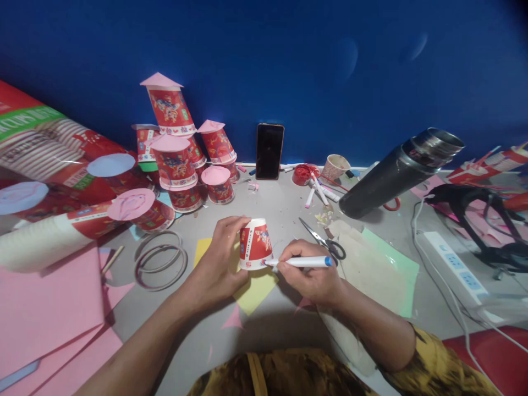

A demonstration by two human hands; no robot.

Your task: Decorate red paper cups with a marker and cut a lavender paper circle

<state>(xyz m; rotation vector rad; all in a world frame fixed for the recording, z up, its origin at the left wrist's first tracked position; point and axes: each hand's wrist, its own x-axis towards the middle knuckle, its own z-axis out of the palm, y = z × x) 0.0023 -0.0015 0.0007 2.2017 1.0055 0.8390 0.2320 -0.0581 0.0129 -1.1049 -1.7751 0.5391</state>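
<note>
A red and white paper cup (pixel 255 245) stands upside down at the middle of the view, its wide rim low. My left hand (pixel 225 256) grips it from the left, fingers at the top and thumb near the rim. In my right hand (pixel 311 269) is a white marker (pixel 307 262) with a blue end, held in a pinch. The marker's tip meets the white band near the cup's rim, where small coloured marks show. Yellow paper (pixel 258 289) lies under and behind the cup and my left hand.
Stacked cups with pink paper cones (pixel 171 165) rise at the back left. A phone (pixel 269 151) leans at the wall. Scissors (pixel 325 239), a dark flask (pixel 388 179) and a power strip (pixel 454 269) lie right; metal rings (pixel 159 261) and pink paper (pixel 49 313) left.
</note>
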